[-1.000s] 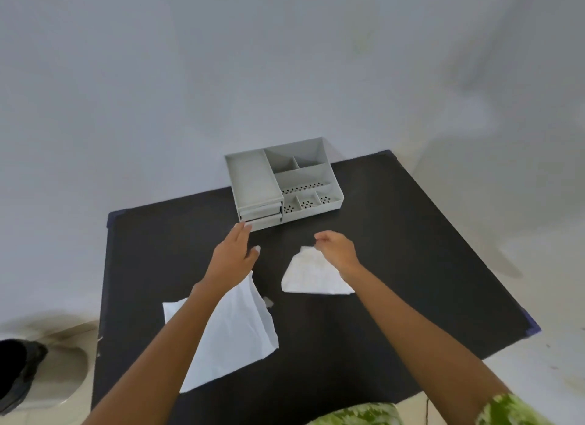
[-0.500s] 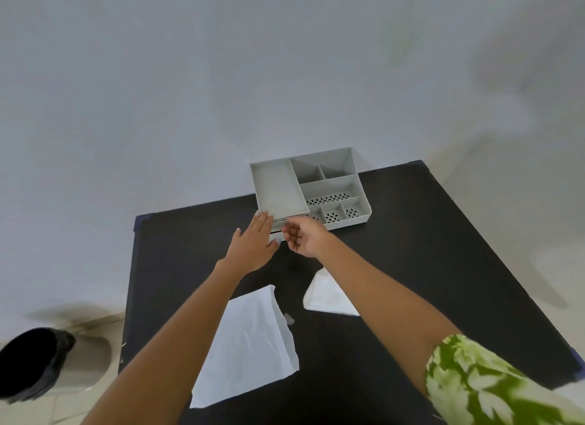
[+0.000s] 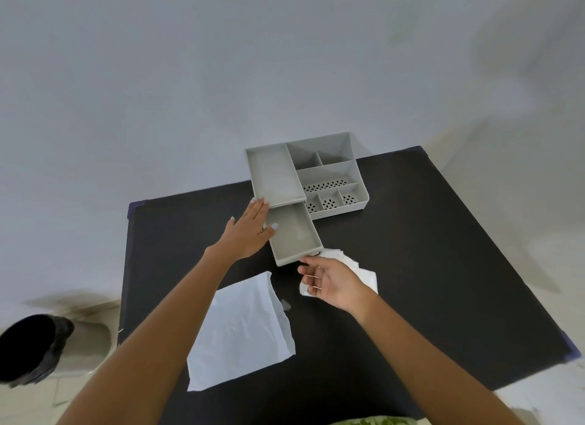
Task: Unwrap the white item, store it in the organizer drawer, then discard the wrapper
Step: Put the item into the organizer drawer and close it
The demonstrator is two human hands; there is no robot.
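Here the black table [image 3: 427, 250] fills most of my view, with the grey organizer [image 3: 329, 171] set at its far edge against the wall. Its drawer [image 3: 292, 235] is pulled out toward me and looks empty, ready to take the white item. The wrapper [image 3: 240, 329] lies flat and open on the near side, just beside my left forearm, out of the way until I can bin it; a dark bin [image 3: 28, 348] sits on the floor off the table's left edge, probably where it goes.

My left hand [image 3: 250, 231] rests flat against the drawer's left wall, fingers straight and close together, thumb over the rim. I judge it is there to steady the organizer so it does not slide. It grips nothing.

My right hand [image 3: 332, 282] sits at the drawer's front, palm up. The fingertips [image 3: 305, 260] curl at the front lip, where I think the pull is. It holds nothing else that I can see.

The white item [image 3: 364, 274] lies crumpled on the table directly under and behind that hand, just beside the drawer's front right corner, not yet stored. It is an easy reach.
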